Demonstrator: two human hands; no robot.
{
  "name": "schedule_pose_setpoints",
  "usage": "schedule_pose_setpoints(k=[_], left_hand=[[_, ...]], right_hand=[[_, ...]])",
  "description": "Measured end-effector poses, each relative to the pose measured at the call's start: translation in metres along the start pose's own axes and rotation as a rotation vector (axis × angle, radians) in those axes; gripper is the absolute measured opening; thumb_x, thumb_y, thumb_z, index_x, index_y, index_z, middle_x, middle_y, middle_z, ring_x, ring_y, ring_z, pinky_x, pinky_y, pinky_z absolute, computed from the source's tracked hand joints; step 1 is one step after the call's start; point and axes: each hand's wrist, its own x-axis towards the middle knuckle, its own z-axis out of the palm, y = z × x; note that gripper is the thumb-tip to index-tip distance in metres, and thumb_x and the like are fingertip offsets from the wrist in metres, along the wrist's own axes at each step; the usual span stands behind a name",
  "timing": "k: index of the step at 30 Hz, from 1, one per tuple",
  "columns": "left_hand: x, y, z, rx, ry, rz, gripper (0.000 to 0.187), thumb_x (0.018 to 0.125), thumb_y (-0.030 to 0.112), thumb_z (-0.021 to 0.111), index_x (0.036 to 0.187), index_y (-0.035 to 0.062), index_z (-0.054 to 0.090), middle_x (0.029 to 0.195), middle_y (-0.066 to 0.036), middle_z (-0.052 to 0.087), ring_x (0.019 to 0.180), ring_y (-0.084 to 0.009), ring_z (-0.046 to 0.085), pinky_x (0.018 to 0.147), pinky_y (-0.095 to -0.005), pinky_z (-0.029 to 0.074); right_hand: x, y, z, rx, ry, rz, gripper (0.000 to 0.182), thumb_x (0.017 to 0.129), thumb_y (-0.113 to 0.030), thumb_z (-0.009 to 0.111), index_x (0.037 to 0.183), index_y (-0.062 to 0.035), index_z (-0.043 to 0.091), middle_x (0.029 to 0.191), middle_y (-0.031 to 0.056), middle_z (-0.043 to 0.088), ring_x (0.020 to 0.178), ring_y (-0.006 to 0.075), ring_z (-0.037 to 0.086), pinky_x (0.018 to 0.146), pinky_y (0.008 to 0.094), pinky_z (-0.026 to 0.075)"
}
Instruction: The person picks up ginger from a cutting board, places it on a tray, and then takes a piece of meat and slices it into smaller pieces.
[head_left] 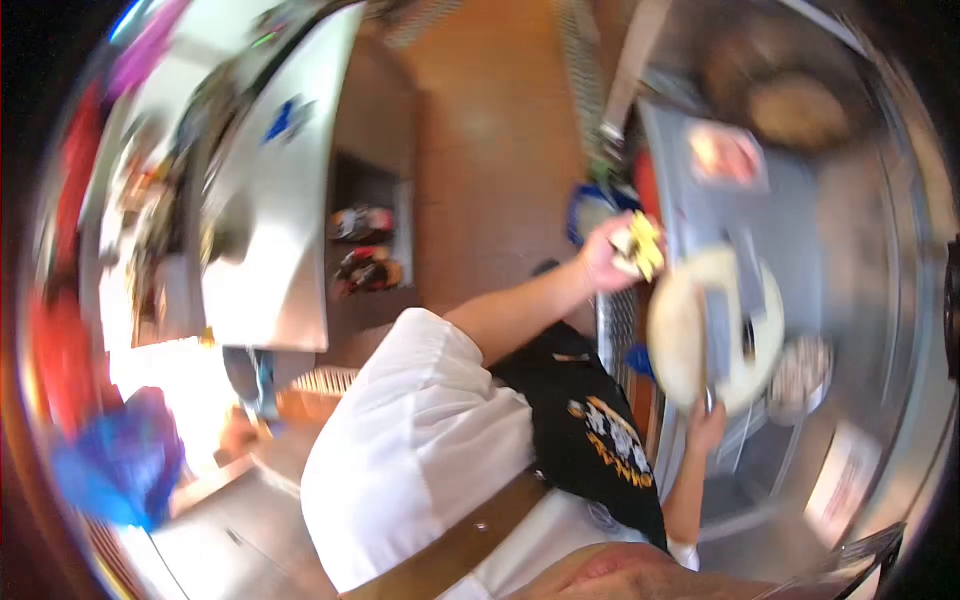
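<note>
My left hand (607,262) is raised at the near edge of the steel counter (790,215), its fingers closed around a clump of pale yellow and white food pieces (641,246). Too blurred to name, the food sits left of the round white chopping board (768,378). At the board's lower edge, my right hand (706,425) grips the handle of a knife (703,345), whose blade points up over the board. A second blade with a black handle (748,340) lies on the board beside it.
A large wok (735,85) occupies the counter's far end, near a tray of reddish food (725,157). A white dish (802,376) is right of the board. Behind me, a steel table (275,220) holds packets (362,223) on its shelf. A blue plastic bag (120,460) is at lower left.
</note>
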Motion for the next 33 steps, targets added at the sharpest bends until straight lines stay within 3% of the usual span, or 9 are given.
schedule_pose_setpoints(k=[2,8,11,14,15,18,23,30,33], left_hand=[[-0.039,0.045,-0.014,-0.04,-0.037,0.114,0.043,0.101,0.04,0.058,0.125,0.0053,0.065,0.128,-0.017,0.066,0.119,-0.036,0.063,0.101,-0.0576,0.05],[-0.176,0.149,-0.048,-0.124,-0.031,0.529,0.038,0.102,0.037,0.059,0.125,0.0073,0.064,0.131,-0.016,0.066,0.122,-0.0348,0.063,0.108,-0.0574,0.048],[-0.244,0.189,-0.051,-0.148,0.023,0.704,0.038,0.101,0.037,0.061,0.124,0.007,0.066,0.13,-0.016,0.067,0.121,-0.0349,0.064,0.107,-0.058,0.048],[-0.31,0.23,-0.071,-0.186,0.068,0.835,0.038,0.1,0.036,0.063,0.123,0.0063,0.067,0.129,-0.016,0.067,0.121,-0.0354,0.064,0.107,-0.059,0.048],[-0.331,0.244,-0.067,-0.185,0.088,0.883,0.038,0.1,0.036,0.063,0.123,0.0061,0.067,0.129,-0.017,0.068,0.121,-0.0355,0.064,0.107,-0.0591,0.048],[-0.386,0.275,-0.053,-0.191,0.063,1.024,0.039,0.1,0.036,0.062,0.125,0.0059,0.066,0.13,-0.017,0.068,0.121,-0.0361,0.064,0.108,-0.0597,0.048],[-0.451,0.283,-0.042,-0.093,-0.04,1.327,0.04,0.104,0.035,0.059,0.131,0.0061,0.062,0.135,-0.017,0.066,0.126,-0.0373,0.062,0.113,-0.0603,0.043],[-0.488,0.222,-0.051,-0.099,0.147,1.827,0.04,0.105,0.037,0.054,0.132,0.0077,0.059,0.136,-0.015,0.064,0.126,-0.0349,0.061,0.112,-0.0597,0.043],[-0.475,0.195,-0.054,-0.231,0.278,2.056,0.038,0.105,0.038,0.055,0.128,0.0086,0.062,0.134,-0.013,0.065,0.126,-0.0336,0.061,0.113,-0.0591,0.043]], right_hand=[[0.035,-0.003,-0.006,0.012,0.092,-0.229,0.043,0.092,-0.03,0.074,0.118,0.0038,0.068,0.106,0.0258,0.067,0.1,0.0457,0.062,0.09,0.0535,0.049],[0.083,-0.019,0.016,-0.1,0.393,-0.276,0.034,0.099,-0.03,0.066,0.114,0.0006,0.071,0.109,0.0232,0.069,0.102,0.042,0.065,0.093,0.052,0.051],[0.131,-0.124,0.04,0.307,0.139,-0.212,0.031,0.103,-0.028,0.061,0.113,-0.0007,0.071,0.109,0.0195,0.071,0.103,0.0387,0.067,0.092,0.0472,0.053],[0.17,-0.326,0.077,0.601,-0.284,-0.567,0.025,0.104,-0.023,0.063,0.113,-0.0002,0.068,0.106,0.0152,0.073,0.097,0.0287,0.068,0.09,0.0387,0.053],[0.189,-0.393,0.122,0.655,-0.402,-0.704,0.017,0.106,-0.015,0.06,0.107,0.001,0.065,0.099,0.0079,0.067,0.091,0.0162,0.062,0.083,0.0307,0.052],[0.143,-0.659,0.098,0.703,-0.67,-0.988,0.024,0.103,-0.02,0.063,0.114,-0.0004,0.069,0.111,0.0168,0.073,0.1,0.0302,0.07,0.088,0.0383,0.054],[0.029,-0.991,0.024,0.928,-0.548,-1.772,0.03,0.096,-0.016,0.069,0.122,-0.0009,0.065,0.116,0.0187,0.067,0.106,0.0357,0.064,0.093,0.043,0.052],[-0.007,-1.364,-0.021,0.667,0.304,-2.158,0.067,0.089,-0.038,0.076,0.147,-0.0143,0.052,0.14,0.0152,0.061,0.129,0.0376,0.059,0.108,0.0488,0.048],[-0.013,-1.42,-0.046,0.23,0.082,-2.235,0.073,0.09,-0.04,0.076,0.152,-0.0153,0.048,0.15,0.0169,0.056,0.139,0.0374,0.052,0.113,0.049,0.044]])
